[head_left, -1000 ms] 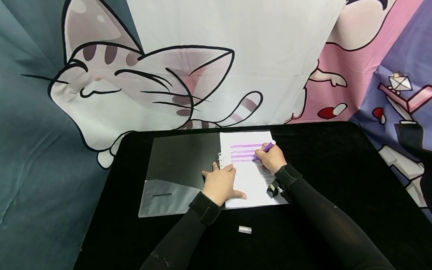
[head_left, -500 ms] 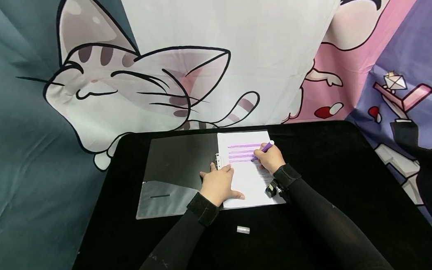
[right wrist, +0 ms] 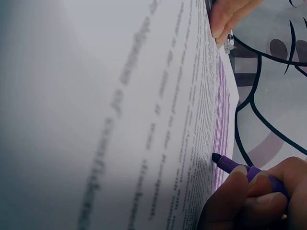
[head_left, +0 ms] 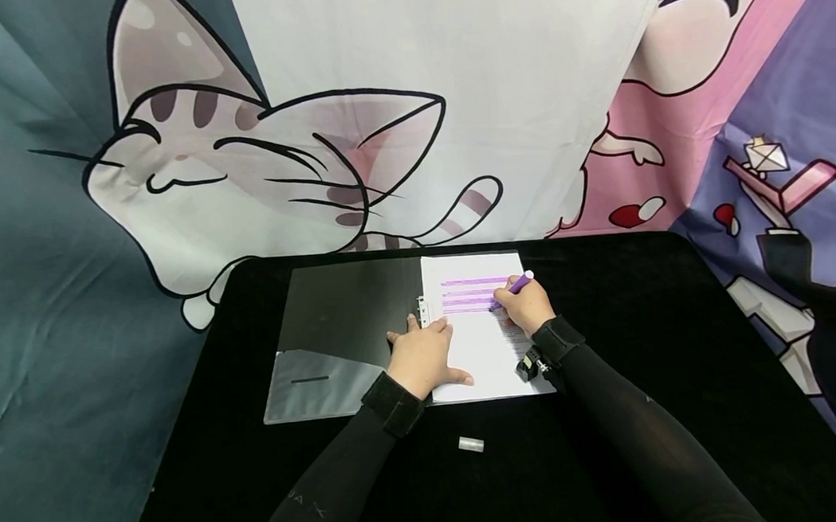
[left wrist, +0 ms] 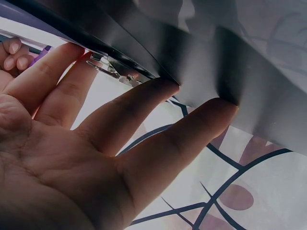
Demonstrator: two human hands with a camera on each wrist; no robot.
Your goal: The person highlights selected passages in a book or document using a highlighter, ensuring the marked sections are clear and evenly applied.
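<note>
My right hand (head_left: 527,306) pinches a purple highlighter (right wrist: 232,166), its dark tip at the printed sheet (head_left: 478,361). Several purple lines (head_left: 473,293) run across the upper text of that sheet. My left hand (head_left: 421,358) lies spread over the middle of the open folder (head_left: 355,297), fingers straight. Its fingertips touch the dark cover and the paper's left edge, beside the metal clip (left wrist: 115,69), as the left wrist view shows. The sheet sits on the folder's right side.
A small whitish cylinder, like a pen cap (head_left: 471,444), lies on the black tabletop (head_left: 643,295) in front of the folder. A grey pocket (head_left: 318,387) covers the folder's lower left. Behind the table hangs a cartoon-printed curtain (head_left: 347,42).
The head view has shifted slightly, moving the scene a little left. In the last half second the highlighter has edged slightly right along the text. The left hand stays on the folder.
</note>
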